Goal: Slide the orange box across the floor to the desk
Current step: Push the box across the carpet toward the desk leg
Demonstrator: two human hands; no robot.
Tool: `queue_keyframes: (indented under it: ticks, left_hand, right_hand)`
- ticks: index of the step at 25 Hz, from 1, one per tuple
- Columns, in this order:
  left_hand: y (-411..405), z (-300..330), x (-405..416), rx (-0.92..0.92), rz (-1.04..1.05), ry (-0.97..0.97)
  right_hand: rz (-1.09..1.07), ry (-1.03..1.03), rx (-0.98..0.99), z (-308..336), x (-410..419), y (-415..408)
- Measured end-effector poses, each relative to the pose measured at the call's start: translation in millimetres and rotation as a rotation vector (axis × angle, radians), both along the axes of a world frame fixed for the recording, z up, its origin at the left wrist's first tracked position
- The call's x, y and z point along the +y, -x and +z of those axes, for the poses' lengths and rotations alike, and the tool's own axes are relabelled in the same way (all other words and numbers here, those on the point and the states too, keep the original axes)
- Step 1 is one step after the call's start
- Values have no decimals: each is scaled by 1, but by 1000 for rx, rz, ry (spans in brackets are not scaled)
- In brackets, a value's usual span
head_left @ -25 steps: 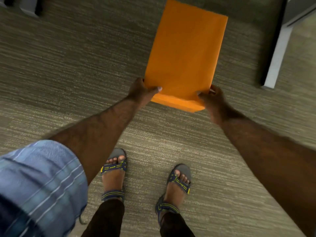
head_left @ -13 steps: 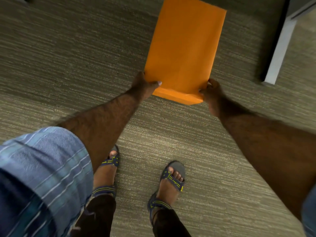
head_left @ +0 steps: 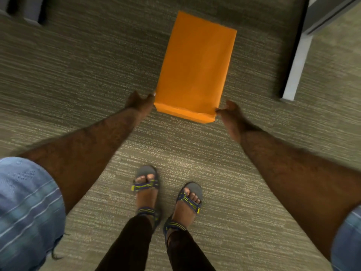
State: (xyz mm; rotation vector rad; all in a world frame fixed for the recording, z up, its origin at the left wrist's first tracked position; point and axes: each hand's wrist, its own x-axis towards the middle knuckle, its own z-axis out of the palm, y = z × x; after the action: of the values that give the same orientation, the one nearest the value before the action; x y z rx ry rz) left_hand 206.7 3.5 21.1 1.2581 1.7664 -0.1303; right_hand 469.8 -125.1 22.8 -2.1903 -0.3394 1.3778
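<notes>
The orange box lies flat on the carpet, its long side running away from me. My left hand is at its near left corner, fingers spread, one fingertip touching the edge. At the near right corner, my right hand has loose fingers that just touch the box. Neither thumb lies on top of the box. The desk stands at the upper right, its white leg a short way right of the box.
Grey-green carpet covers the floor. My sandalled feet stand just behind the box. Dark furniture bases sit at the top left corner.
Both thumbs have come off the box's top and the hands have moved out to its near corners. My feet have stepped forward, and the box's far end is now in view.
</notes>
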Motion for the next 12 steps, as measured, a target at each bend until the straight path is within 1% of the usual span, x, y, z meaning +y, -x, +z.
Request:
queue_keyframes:
  ticks: [2, 6, 10, 12]
  left_hand:
    - [5, 3, -1, 28, -28, 1]
    - [-10, 14, 2, -36, -61, 13]
    - [-33, 17, -7, -80, -130, -58]
    - [-45, 8, -8, -75, -108, -65]
  right_hand:
    - [16, 0, 4, 8, -15, -1]
    - [-23, -7, 41, 13, -29, -7]
    - [-44, -75, 30, 14, -29, -11]
    - [-35, -116, 55, 5, -28, -12]
